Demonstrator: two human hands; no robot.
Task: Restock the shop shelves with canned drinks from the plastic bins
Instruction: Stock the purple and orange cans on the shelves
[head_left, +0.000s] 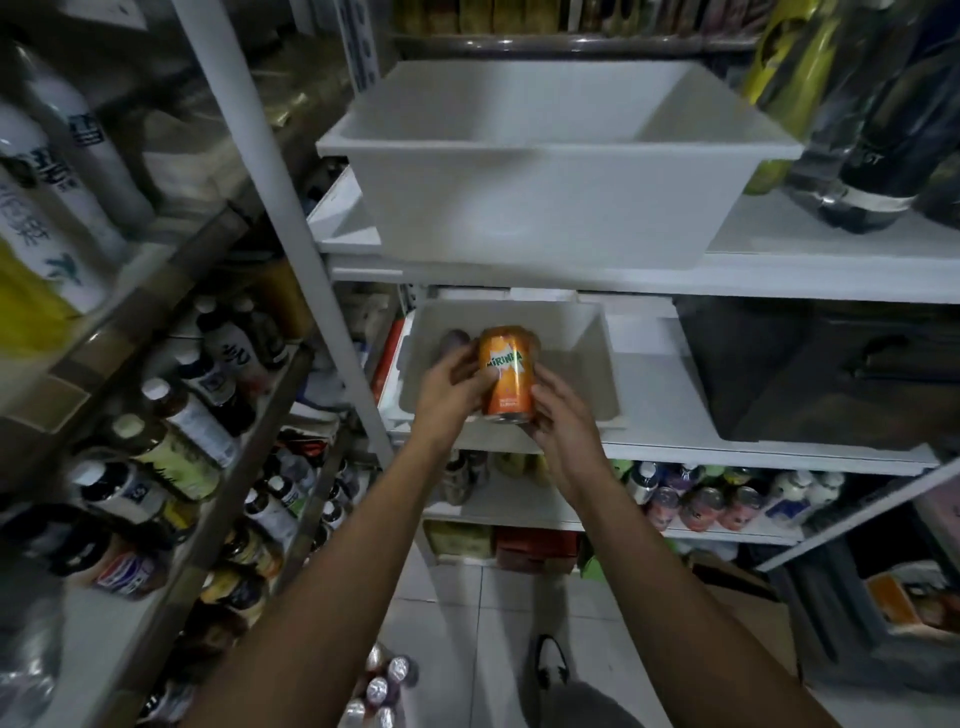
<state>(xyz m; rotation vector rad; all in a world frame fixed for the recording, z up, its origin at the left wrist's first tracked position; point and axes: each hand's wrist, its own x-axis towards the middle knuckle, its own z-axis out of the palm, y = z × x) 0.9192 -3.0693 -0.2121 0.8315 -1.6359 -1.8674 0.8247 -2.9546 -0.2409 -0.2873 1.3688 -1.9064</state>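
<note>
Left hand (449, 387) and right hand (563, 415) clasp 1 orange can (508, 371) over the 12 o'clock bin (582, 332); loose fingertips could drop it.

Off to the left, tall white bottles (67, 171) with dark printed characters lean together, and below them stand rows of capped drink bottles (197, 421) (white caps mostly, labels too blurred to read). Up at the right there is a big dark bottle (872, 171) beside a yellow-green one (795, 52). Pale floor tiles (467, 613) run underneath, with a cardboard box (748, 597) and red cartons (535, 545) low down.
</note>
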